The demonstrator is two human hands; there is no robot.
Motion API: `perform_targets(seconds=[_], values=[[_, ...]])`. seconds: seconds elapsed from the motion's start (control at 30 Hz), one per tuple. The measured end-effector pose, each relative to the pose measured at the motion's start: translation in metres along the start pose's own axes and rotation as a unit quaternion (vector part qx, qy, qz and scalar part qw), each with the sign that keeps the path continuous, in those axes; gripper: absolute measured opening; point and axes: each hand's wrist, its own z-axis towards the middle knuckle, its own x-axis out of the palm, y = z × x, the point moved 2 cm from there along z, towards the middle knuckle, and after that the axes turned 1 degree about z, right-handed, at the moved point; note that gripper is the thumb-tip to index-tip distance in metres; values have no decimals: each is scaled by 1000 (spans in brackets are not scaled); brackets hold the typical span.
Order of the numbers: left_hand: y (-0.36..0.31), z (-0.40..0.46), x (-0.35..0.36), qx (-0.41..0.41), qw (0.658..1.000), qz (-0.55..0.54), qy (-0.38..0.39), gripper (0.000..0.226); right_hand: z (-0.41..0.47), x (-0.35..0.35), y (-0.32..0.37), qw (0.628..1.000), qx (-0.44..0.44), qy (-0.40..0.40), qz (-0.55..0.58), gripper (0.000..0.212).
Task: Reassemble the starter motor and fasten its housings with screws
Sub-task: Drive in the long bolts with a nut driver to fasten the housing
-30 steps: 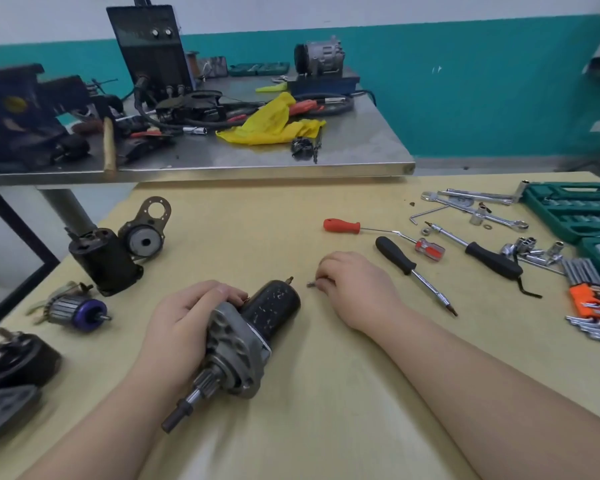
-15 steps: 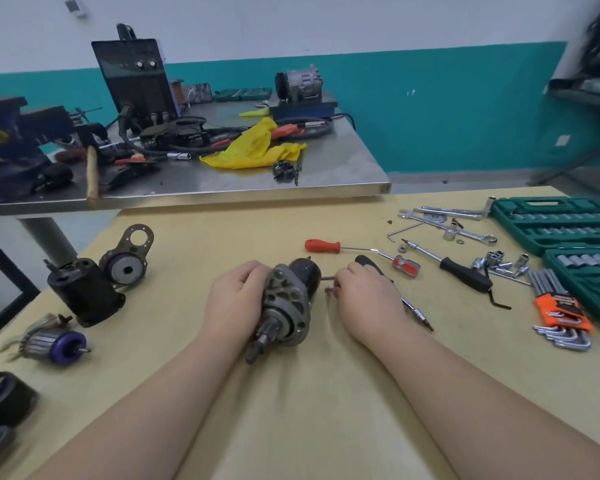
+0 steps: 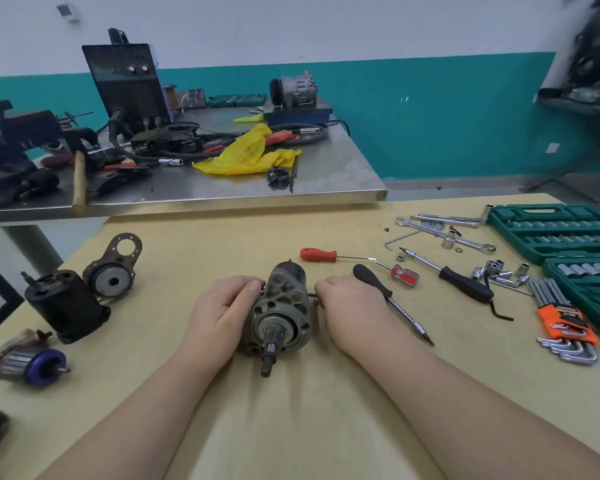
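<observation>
The starter motor (image 3: pixel 280 310) lies on the yellow table (image 3: pixel 291 427), its shaft end pointing toward me and its black body away. My left hand (image 3: pixel 222 311) grips its grey front housing from the left side. My right hand (image 3: pixel 347 306) is just right of the housing with curled fingers, pinching a small screw (image 3: pixel 315 297) close to the housing's right edge. A black-handled screwdriver (image 3: pixel 390 301) lies partly under that hand, and a red-handled one (image 3: pixel 329 256) lies beyond it.
At the left stand a second black motor body (image 3: pixel 65 304), an end plate (image 3: pixel 116 270) and an armature (image 3: pixel 32 365). Sockets, wrenches, a ratchet (image 3: pixel 465 284), orange hex keys (image 3: pixel 565 323) and green socket cases (image 3: pixel 561 230) fill the right. A cluttered steel bench (image 3: pixel 222 188) stands behind.
My left hand turned the starter motor so its shaft end faces me and slid it toward the table's middle. My right hand stayed beside it with the screw.
</observation>
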Motion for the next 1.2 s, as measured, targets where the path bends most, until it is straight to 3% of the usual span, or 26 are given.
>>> perform_targets(seconds=[0.2,0.3,0.4,0.57,0.83,0.9,0.97,1.03,1.13,1.17,1.2], values=[[8,2,-25,-32,983,-69,169,40,-3,-11,3,998,0,18,-57,27],[12,2,-38,-22,964,-10,265,74,-9,-19,-1,996,15,38,-75,34],[17,6,-46,9,951,67,302,89,-18,-24,-8,997,29,33,-61,30],[18,6,-35,68,955,186,223,86,-19,-26,-9,997,26,33,-60,31],[9,0,-21,161,954,211,139,66,-16,-19,-18,997,70,-11,-29,22],[8,0,-20,164,953,216,133,65,-14,-19,-23,992,78,-83,54,19],[9,0,-20,165,952,219,133,65,-14,-18,-24,964,89,-116,223,23],[10,0,-18,170,950,226,130,63,-15,-17,-16,909,102,-76,397,26],[10,-1,-17,169,952,225,123,61,-25,-23,-2,785,51,-2,618,19],[10,-1,-18,165,954,219,121,61,-29,-25,-1,772,13,14,636,22],[10,0,-18,164,957,210,118,61,-32,-27,-1,791,-26,15,611,26]])
